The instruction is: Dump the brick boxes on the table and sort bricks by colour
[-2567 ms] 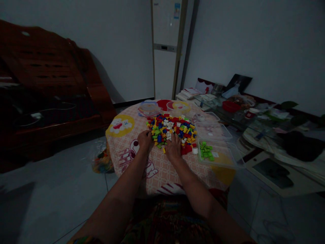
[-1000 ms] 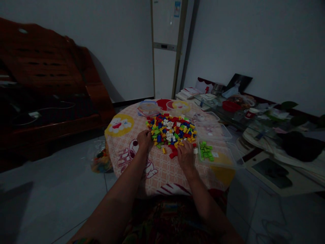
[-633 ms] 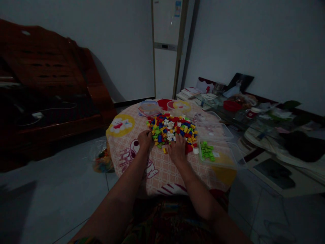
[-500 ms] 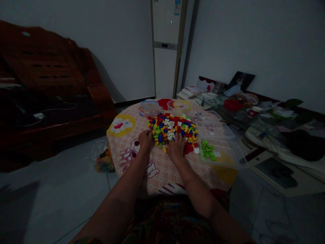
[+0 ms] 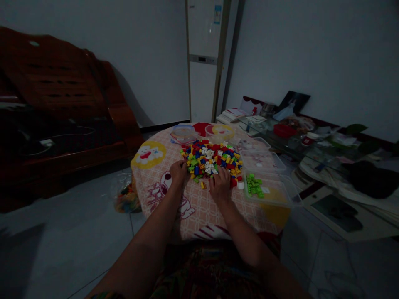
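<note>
L hand: back up, at the pile's left end; fingers curled in, tips turned twd the bricks. Can't tell on my feed if they pinch anything.
L forearm: comes in over the surface's near edge, slants fwd & right, wrist abt straight.
R hand: back up, at the pile's near side; fingers bent fwd, a bit apart, tips down at the bricks. Too dim for me to tell if one's gripped.
R forearm: in over the near edge too, slants fwd & left, so I see both arms converge.
Brick pile: mid-surface, mixed colors, both hands at it.
Yellow brick: loose, btwn the hands.
Table surface: round, patterned cloth.
Clear tray: right edge, w/ green bricks in its left end.
</note>
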{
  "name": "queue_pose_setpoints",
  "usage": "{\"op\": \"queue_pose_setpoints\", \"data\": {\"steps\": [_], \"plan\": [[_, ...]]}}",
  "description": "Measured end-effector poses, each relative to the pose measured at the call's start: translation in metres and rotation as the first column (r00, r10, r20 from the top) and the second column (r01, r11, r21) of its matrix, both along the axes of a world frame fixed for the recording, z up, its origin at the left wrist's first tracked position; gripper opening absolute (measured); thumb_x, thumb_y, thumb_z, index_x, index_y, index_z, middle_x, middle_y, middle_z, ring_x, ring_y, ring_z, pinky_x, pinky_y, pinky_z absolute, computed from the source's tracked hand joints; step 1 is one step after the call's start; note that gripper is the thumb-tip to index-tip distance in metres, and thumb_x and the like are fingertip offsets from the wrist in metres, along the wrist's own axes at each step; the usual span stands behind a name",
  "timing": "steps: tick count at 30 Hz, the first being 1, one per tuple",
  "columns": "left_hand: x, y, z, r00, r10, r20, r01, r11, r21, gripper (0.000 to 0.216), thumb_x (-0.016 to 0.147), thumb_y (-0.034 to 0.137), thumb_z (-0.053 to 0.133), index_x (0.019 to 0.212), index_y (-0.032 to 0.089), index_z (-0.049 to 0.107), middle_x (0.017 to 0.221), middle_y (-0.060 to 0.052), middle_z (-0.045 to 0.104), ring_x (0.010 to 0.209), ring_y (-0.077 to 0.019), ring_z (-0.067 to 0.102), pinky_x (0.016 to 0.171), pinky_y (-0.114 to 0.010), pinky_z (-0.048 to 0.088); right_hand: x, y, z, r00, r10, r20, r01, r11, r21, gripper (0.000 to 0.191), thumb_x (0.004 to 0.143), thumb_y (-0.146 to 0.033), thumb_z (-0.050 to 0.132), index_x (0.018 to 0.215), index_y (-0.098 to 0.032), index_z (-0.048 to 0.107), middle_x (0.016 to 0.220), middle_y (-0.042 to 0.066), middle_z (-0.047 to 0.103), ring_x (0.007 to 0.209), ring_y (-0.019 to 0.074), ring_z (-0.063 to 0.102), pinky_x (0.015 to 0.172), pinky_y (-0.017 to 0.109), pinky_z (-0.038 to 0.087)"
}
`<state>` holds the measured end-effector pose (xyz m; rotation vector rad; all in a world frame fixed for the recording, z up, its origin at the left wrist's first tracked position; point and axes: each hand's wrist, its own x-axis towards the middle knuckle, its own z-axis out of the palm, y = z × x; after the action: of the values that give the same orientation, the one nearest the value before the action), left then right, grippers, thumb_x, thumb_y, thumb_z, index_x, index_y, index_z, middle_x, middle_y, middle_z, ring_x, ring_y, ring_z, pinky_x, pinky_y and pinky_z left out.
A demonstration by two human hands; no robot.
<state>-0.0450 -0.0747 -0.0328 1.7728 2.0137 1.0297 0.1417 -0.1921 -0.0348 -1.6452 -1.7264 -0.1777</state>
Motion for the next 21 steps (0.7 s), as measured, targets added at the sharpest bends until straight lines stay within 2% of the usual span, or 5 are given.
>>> {"op": "queue_pose_setpoints", "data": {"steps": [4, 8, 15, 18, 21], "plan": [[0.0, 0.0, 0.001, 1.0, -0.002, -0.006, 0.002, 1.0, -0.01, 0.041, 0.09, 0.026, 0.052, 0.117, 0.019, 0.082, 0.118, -0.011, 0.08, 0.11, -0.0272, 0.072, 0.095, -0.033, 0.05, 0.023, -0.008, 0.0, 0.995, -0.041, -0.088, 0.055, 0.986, 0.16, 0.024, 0.099, -0.021, 0.049, 0.099, -0.018, 0.073, 0.142, 0.017, 0.065, 0.138, 0.0296, 0.049, 0.121, 0.056, 0.034], [0.0, 0.001, -0.001, 1.0, -0.012, -0.001, 0.012, 1.0, -0.008, 0.041, 0.092, 0.025, 0.052, 0.119, 0.019, 0.082, 0.12, -0.011, 0.08, 0.111, -0.0271, 0.072, 0.096, -0.033, 0.05, 0.06, -0.017, 0.01, 0.982, -0.124, -0.142, 0.159, 0.951, 0.265, 0.022, 0.098, -0.023, 0.051, 0.098, -0.02, 0.072, 0.136, 0.017, 0.067, 0.131, 0.0294, 0.054, 0.117, 0.056, 0.038], [0.001, 0.001, -0.001, 1.0, -0.017, 0.007, 0.017, 1.0, 0.004, 0.041, 0.091, 0.024, 0.053, 0.118, 0.019, 0.082, 0.119, -0.01, 0.08, 0.109, -0.0267, 0.072, 0.095, -0.033, 0.05, 0.136, -0.027, 0.013, 0.927, -0.342, -0.152, 0.37, 0.898, 0.238, 0.019, 0.093, -0.024, 0.054, 0.091, -0.019, 0.072, 0.125, 0.02, 0.07, 0.121, 0.033, 0.058, 0.112, 0.059, 0.039], [0.001, -0.001, 0.0, 1.0, -0.016, 0.01, 0.016, 1.0, 0.009, 0.041, 0.091, 0.024, 0.052, 0.118, 0.02, 0.082, 0.118, -0.01, 0.08, 0.108, -0.0259, 0.072, 0.093, -0.031, 0.05, 0.142, -0.03, 0.01, 0.921, -0.366, -0.135, 0.388, 0.891, 0.236, 0.021, 0.093, -0.024, 0.054, 0.096, -0.017, 0.073, 0.124, 0.021, 0.07, 0.119, 0.0336, 0.059, 0.109, 0.057, 0.043], [0.0, 0.0, 0.0, 1.0, -0.009, 0.002, 0.009, 1.0, 0.002, 0.04, 0.09, 0.026, 0.052, 0.117, 0.019, 0.082, 0.118, -0.01, 0.08, 0.109, -0.0257, 0.072, 0.09, -0.031, 0.05, 0.124, -0.03, 0.009, 0.948, -0.291, -0.131, 0.317, 0.907, 0.279, 0.024, 0.097, -0.024, 0.051, 0.1, -0.018, 0.074, 0.122, 0.018, 0.071, 0.117, 0.0309, 0.06, 0.108, 0.053, 0.045]]}}
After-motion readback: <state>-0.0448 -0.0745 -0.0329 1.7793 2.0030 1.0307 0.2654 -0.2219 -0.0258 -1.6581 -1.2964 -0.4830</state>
